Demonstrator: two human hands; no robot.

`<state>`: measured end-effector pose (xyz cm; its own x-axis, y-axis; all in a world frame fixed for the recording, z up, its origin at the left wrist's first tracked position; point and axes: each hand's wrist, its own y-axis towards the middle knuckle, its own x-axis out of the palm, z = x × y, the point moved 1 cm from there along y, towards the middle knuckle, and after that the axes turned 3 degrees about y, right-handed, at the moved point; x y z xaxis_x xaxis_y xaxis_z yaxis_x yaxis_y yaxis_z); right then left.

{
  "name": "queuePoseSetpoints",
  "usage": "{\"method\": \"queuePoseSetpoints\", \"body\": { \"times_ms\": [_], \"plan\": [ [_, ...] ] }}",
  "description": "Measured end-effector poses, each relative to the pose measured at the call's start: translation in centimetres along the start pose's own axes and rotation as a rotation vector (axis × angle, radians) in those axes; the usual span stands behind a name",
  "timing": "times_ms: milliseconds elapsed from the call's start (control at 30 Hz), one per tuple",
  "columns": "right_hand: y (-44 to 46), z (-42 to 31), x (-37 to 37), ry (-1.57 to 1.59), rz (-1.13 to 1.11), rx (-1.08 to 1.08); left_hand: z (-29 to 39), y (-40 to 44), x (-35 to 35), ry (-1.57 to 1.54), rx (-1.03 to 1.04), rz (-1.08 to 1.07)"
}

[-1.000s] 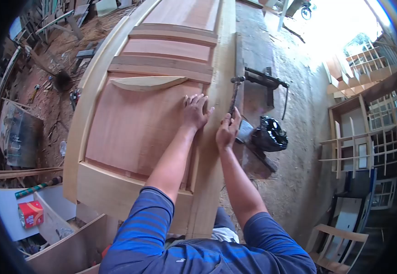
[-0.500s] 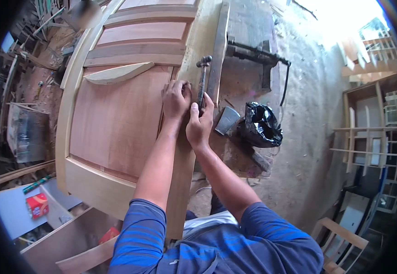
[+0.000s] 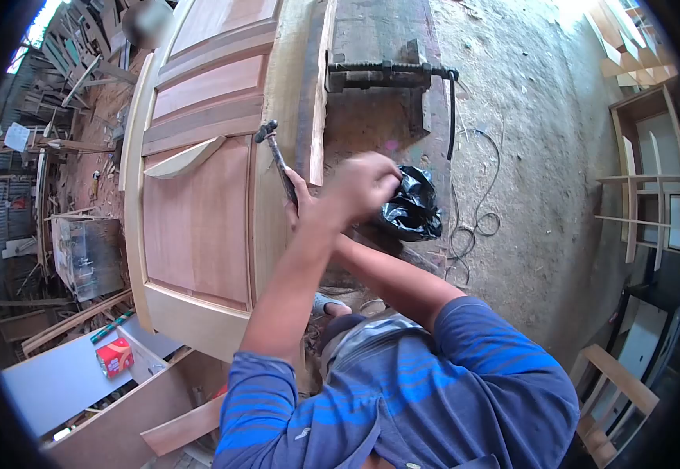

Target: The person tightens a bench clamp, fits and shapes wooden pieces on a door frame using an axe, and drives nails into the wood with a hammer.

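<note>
My left arm crosses over my right arm, and my left hand (image 3: 363,184), smeared by motion, is at the edge of an open black plastic bag (image 3: 412,215). How its fingers are set is unclear, and so is whether they touch the bag. My right hand (image 3: 301,202), partly hidden behind the left forearm, grips a hammer (image 3: 279,160) by its handle, head up and tilted left. Below the hammer lies a wooden panel door (image 3: 199,227) with a pale frame. A curved strip of wood (image 3: 185,159) rests on it.
A dark clamp (image 3: 391,74) is on the workbench (image 3: 367,133) beyond the bag. A thin cable (image 3: 490,223) coils on the floor to the right. Wooden frames (image 3: 645,187) stand far right. At lower left, a red box (image 3: 114,357) sits on a white board (image 3: 66,387).
My left hand has left the door's edge and swung right, across my right arm, to the bag. The hammer has shifted left with my right hand. The camera view has turned right.
</note>
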<state>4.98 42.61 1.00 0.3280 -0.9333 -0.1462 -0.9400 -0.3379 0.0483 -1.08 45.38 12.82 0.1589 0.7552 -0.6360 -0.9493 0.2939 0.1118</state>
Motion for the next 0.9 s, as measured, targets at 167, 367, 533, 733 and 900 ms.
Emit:
{"method": "queuePoseSetpoints", "body": {
  "times_ms": [167, 367, 533, 733, 900],
  "plan": [
    [-0.3, -1.4, -1.1, 0.137, -0.099, 0.076, 0.2, 3.0, 11.0, 0.489, -0.198, -0.755],
    [0.5, -1.2, -2.7, 0.174, -0.234, 0.112, -2.9, 1.1, 16.7, 0.730, -0.056, -0.349],
    [0.9, -1.4, -2.7, 0.208, -0.258, 0.133, -4.5, 2.1, 16.4, 0.871, -0.198, -0.601],
    [1.5, -1.6, -3.4, 0.218, -0.303, 0.168, -4.0, 3.5, 15.1, 0.636, -0.302, -0.687],
    [1.4, -0.6, -2.6, 0.201, -0.210, 0.078, -4.4, 3.6, 14.0, 0.625, -0.192, -0.551]
  ]
}}
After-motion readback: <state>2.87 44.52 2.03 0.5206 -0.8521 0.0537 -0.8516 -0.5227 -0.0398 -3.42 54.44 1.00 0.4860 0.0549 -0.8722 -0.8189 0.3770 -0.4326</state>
